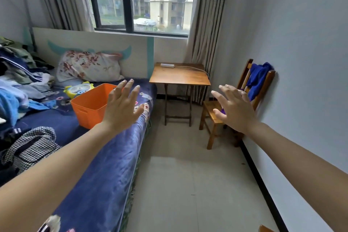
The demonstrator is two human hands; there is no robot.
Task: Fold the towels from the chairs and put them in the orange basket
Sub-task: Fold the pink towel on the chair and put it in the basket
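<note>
A blue towel (257, 78) hangs over the backrest of a wooden chair (212, 114) against the right wall. A bit of purple cloth (223, 111) shows on the chair's seat, mostly hidden behind my right hand. The orange basket (90, 106) stands empty on the bed, near its right edge. My left hand (122, 106) is stretched out in the air in front of the basket, fingers straight and spread, holding nothing. My right hand (232, 108) is stretched out in front of the chair, fingers spread, holding nothing.
The bed (105, 156) with a dark blue cover fills the left side; piled clothes (17, 81), a checked bag (30, 147), a floral pillow (88, 66) and a small yellow fan (79, 89) lie on it. A folding wooden table (179, 75) with a power strip stands under the window. Tiled floor (188, 175) runs between bed and wall.
</note>
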